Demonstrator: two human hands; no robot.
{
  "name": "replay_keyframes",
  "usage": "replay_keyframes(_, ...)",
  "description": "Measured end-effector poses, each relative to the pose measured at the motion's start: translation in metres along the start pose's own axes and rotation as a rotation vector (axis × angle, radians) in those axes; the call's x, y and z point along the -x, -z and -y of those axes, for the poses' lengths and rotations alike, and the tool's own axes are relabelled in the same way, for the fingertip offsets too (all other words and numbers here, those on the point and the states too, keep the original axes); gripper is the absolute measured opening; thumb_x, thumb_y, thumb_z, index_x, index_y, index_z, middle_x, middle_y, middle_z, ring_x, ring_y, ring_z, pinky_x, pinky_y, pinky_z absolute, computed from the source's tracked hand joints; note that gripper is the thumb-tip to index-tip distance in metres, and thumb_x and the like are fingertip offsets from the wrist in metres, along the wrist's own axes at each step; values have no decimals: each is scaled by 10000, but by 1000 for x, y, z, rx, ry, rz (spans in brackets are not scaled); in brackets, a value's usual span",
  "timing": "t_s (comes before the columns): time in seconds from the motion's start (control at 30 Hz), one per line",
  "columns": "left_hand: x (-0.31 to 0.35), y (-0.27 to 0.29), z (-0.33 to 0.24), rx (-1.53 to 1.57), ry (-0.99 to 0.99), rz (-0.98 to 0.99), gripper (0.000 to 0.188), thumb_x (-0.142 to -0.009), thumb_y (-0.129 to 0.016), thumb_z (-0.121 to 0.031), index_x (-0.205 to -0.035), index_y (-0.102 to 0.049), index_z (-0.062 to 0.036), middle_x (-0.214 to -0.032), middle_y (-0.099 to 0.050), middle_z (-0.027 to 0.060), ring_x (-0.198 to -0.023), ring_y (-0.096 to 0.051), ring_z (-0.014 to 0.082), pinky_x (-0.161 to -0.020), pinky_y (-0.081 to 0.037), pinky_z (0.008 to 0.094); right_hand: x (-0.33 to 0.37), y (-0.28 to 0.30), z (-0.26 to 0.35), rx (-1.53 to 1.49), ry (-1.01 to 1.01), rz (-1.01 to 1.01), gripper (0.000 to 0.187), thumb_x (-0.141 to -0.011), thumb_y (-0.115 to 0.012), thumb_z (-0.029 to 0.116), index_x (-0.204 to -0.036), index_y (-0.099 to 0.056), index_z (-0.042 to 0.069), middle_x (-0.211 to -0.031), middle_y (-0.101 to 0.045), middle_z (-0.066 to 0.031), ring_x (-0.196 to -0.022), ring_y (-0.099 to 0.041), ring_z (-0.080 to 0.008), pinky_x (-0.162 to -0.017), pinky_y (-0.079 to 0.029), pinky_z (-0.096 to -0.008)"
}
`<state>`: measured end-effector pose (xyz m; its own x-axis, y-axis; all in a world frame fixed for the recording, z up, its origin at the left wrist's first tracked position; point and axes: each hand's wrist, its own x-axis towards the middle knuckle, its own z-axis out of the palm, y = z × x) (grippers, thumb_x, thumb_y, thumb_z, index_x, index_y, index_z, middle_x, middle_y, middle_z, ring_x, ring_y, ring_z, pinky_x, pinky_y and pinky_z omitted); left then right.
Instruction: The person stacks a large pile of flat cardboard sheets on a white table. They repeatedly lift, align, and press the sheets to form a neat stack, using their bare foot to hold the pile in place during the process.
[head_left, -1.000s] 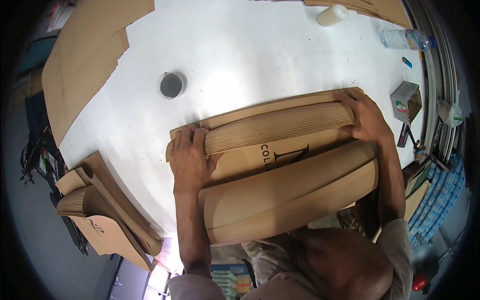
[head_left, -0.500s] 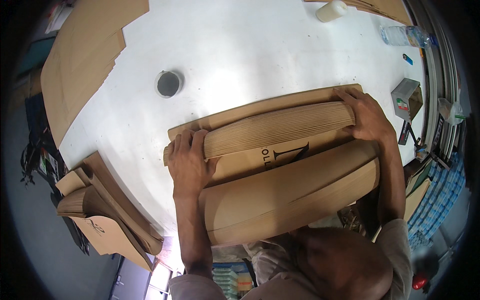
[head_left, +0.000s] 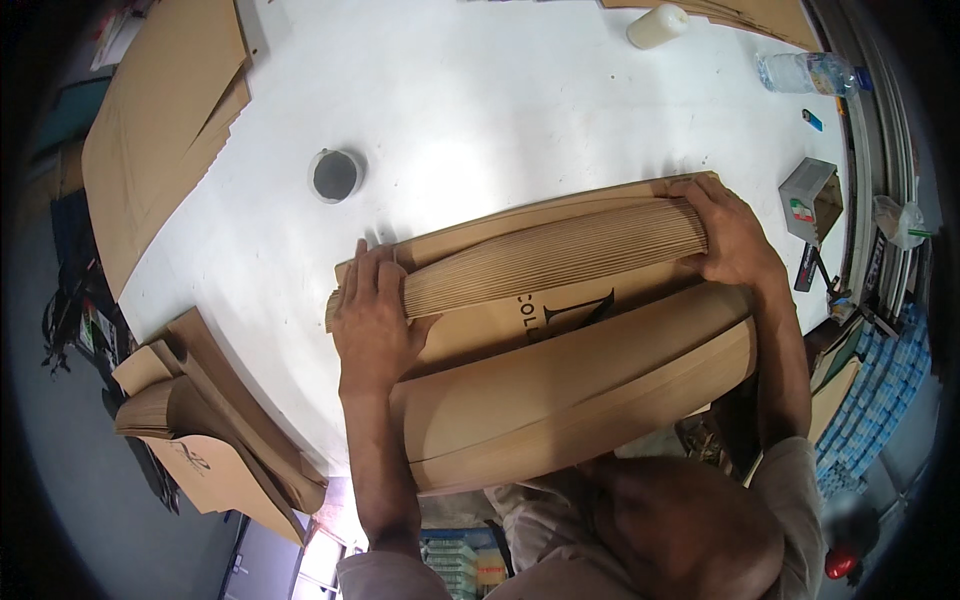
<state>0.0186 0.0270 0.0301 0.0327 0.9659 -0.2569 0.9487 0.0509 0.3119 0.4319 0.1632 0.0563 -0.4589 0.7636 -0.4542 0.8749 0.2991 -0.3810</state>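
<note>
A thick stack of brown card sheets (head_left: 560, 248) lies across the table in front of me, its many edges fanned in a long ridged band. At the left end my left hand (head_left: 375, 310) is closed round the stack, fingers over the far side and thumb on the near side. My right hand (head_left: 730, 235) grips the right end in the same way. Beneath the band shows a card face with dark printing (head_left: 565, 310). The near part of the card (head_left: 580, 385) curves down over the table edge toward my body.
On the white table (head_left: 480, 110) stand a round grey-white container (head_left: 336, 175) and a whitish bottle (head_left: 658, 27). A clear plastic bottle (head_left: 805, 73), a blue lighter (head_left: 812, 120) and a grey box (head_left: 808, 200) are at the right. More card sheets (head_left: 160, 130) and a bent card stack (head_left: 225, 420) lie left.
The fingers of my left hand have shifted slightly upward, with one more raised. The card stack has moved a little left. At the far left, the card pile's upper edge has drawn back leftward.
</note>
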Motion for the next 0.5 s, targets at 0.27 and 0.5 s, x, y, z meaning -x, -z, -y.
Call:
replay_keyframes(0.27, 0, 6, 5, 23, -17, 82, 644, -653, -994, -219, -1149, -612, -66, -1248, -660, 129, -1195, -662, 360, -1042, -527, 520, 9, 17, 11, 110, -97, 122, 738, -605, -960, 185, -1269, -665, 51, -1389, -631, -191, -1314, -594, -415, -1105, -506, -514)
replay_keyframes(0.5, -3, 20, -8, 59, 60, 162, 640, -717, -975, -311, -1201, -623, -83, -1175, -666, 135, -1135, -671, 401, -981, -538, 541, -8, 17, 27, 31, -159, 177, 783, -634, -952, 198, -1345, -652, 66, -1423, -650, -209, -1341, -605, -430, -1136, -506, -526)
